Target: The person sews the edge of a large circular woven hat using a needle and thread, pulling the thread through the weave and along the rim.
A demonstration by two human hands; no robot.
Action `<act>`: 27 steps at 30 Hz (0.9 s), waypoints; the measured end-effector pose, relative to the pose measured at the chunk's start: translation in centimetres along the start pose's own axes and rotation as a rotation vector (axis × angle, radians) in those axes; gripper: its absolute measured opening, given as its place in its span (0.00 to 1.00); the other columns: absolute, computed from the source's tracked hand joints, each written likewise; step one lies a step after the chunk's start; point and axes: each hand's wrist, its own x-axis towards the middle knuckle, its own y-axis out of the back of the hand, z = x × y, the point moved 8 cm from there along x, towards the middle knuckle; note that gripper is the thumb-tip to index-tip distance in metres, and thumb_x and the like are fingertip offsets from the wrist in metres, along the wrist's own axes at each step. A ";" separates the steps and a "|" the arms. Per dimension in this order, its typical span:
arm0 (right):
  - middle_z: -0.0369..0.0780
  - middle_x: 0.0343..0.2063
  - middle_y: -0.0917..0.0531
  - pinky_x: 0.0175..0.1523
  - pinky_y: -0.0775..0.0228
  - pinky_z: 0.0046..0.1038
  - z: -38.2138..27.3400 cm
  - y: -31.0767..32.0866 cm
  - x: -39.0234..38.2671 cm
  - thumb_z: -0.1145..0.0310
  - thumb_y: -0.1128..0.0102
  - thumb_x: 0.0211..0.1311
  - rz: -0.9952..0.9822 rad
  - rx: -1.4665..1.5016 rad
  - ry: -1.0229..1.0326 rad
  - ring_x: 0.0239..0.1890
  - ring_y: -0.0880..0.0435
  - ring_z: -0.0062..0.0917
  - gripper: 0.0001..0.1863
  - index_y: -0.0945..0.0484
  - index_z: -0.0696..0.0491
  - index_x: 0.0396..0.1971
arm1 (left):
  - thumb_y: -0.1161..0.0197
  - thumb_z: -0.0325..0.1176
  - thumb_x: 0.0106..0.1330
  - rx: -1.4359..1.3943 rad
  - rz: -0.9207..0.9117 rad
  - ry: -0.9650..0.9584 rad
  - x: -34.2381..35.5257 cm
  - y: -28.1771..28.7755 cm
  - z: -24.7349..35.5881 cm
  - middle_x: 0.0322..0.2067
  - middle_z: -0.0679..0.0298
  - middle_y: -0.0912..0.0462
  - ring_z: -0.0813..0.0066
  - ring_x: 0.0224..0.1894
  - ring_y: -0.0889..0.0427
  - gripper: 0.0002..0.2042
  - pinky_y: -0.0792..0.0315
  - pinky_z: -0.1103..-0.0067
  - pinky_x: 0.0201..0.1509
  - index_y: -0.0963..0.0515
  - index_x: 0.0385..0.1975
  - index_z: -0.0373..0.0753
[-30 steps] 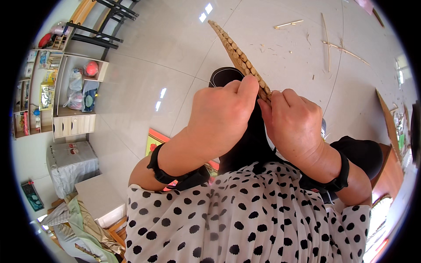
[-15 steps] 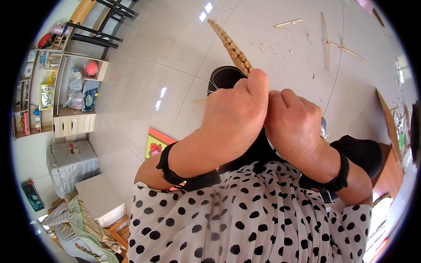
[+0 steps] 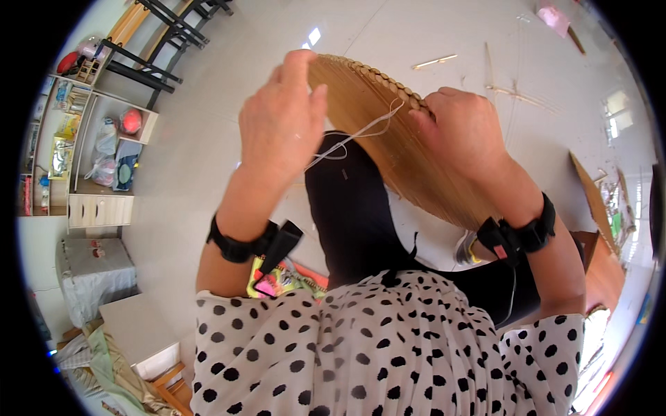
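A flat panel of thin tan stalks (image 3: 395,149) sewn side by side stands tilted between my hands, its curved far rim lined with round stalk ends. At its far left end is my left hand (image 3: 281,118), fingers curled round the edge with the thumb on the near side. My right hand (image 3: 461,132) grips the rim further right, thumb on the near face. A loose white cord (image 3: 357,132) runs from the rim near the right fingers across the panel's face, looping down over my black-trousered knee (image 3: 347,201).
Loose stalks (image 3: 435,62) and bits lie on the pale tiled floor ahead. A colourful printed booklet (image 3: 288,277) is beneath my left forearm. Shelves (image 3: 104,149) and a covered box (image 3: 97,277) stand left, black metal legs (image 3: 142,66) far left. Cardboard (image 3: 593,197) leans at right.
The panel has turned from nearly edge-on to show its broad face. My hands, close together before, have spread apart, the left going left and away. The white cord has come into clear view.
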 end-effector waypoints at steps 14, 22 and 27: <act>0.38 0.25 0.18 0.37 0.24 0.35 6.0 7.0 4.5 0.59 0.38 0.61 -0.042 -0.150 0.340 0.30 0.18 0.36 0.12 0.16 0.54 0.29 | 0.28 0.36 0.56 -0.262 -0.124 -0.381 10.1 -6.3 4.4 0.51 0.56 0.20 0.57 0.51 0.21 0.25 0.26 0.69 0.55 0.25 0.54 0.38; 0.37 0.27 0.19 0.38 0.26 0.34 6.4 11.6 5.2 0.59 0.36 0.58 0.010 -0.364 0.463 0.30 0.19 0.35 0.11 0.17 0.52 0.32 | 0.32 0.40 0.58 -0.559 -0.242 -0.288 11.8 -8.7 6.7 0.32 0.54 0.15 0.53 0.35 0.16 0.16 0.23 0.67 0.39 0.19 0.43 0.39; 0.35 0.24 0.22 0.40 0.30 0.30 5.8 11.1 2.8 0.60 0.34 0.52 0.030 -0.426 0.627 0.29 0.22 0.28 0.11 0.19 0.51 0.29 | 0.32 0.35 0.60 -0.626 -0.090 -0.104 6.9 -10.4 8.7 0.31 0.51 0.17 0.53 0.32 0.17 0.14 0.24 0.70 0.38 0.20 0.43 0.36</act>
